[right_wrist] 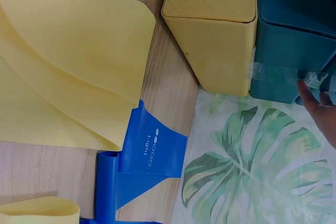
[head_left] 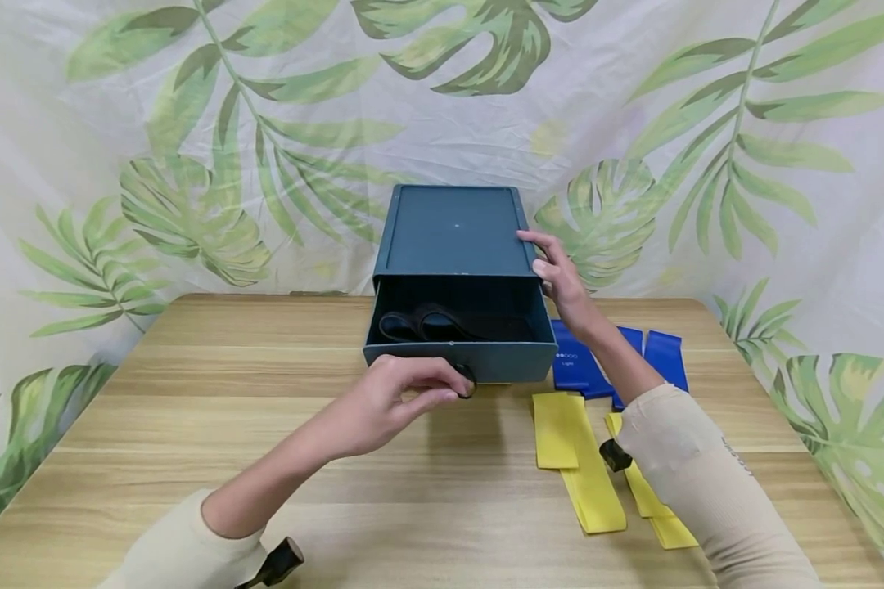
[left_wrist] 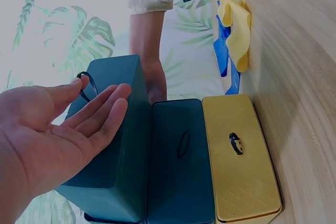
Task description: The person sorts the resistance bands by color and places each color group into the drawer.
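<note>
A person's left hand (head_left: pixel 401 401) pinches the black loop (head_left: pixel 471 379) of a cabinet's top drawer (head_left: pixel 511 362), drawn partway out above the surface (head_left: pixel 265 413), a dark strap (head_left: pixel 479 326) inside; the right hand (head_left: pixel 566 286) rests ungripping against the cabinet (head_left: pixel 453 233). Opening looks well along; closing is not yet done. Blue bands (head_left: pixel 576 372) and yellow bands (head_left: pixel 578 466) lie outside, nearby.

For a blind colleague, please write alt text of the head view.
A person's left hand holds the black pull on an open drawer with dark loops inside; the right hand touches the teal cabinet. Blue bands and yellow bands lie on the table.
</note>
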Motion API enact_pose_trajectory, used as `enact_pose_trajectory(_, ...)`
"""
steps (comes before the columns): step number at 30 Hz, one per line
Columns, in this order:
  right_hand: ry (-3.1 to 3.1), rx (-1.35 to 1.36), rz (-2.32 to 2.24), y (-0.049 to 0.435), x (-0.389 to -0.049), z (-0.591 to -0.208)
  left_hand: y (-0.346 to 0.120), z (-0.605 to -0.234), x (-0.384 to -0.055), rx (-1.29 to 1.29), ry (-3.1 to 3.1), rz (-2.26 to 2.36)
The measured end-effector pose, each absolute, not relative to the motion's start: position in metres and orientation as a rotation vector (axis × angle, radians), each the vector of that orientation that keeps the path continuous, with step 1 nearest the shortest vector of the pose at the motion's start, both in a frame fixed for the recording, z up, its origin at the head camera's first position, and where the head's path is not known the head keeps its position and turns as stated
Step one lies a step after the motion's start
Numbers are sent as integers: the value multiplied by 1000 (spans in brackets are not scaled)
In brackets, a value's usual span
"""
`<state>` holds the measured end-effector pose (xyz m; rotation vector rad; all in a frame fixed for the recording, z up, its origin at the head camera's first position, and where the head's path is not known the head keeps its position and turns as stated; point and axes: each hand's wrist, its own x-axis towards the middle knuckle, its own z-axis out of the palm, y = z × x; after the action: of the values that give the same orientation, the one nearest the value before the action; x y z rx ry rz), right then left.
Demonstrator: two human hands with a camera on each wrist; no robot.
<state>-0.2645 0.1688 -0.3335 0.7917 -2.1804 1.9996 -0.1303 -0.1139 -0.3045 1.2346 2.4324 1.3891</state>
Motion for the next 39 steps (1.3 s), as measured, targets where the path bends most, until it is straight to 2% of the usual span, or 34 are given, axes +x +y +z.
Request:
enact_pose_trajectory(12, -2184, 779, 2034, 171, -265, -335, -113, -303, -147, 1207, 2403, 1420)
enact_pose_trajectory(25, -2205, 789, 2069, 172, -264, -336, -105, -310, -202, 1031, 2462, 1543)
enact_pose_trajectory(33, -2194, 788, 2068, 170, -264, -334, -113, -335, -195, 994, 2470, 1816)
enact_pose_trajectory(39, -2179, 788, 2073, 170, -264, -333, -117, -368, -196, 1063, 2577, 1351)
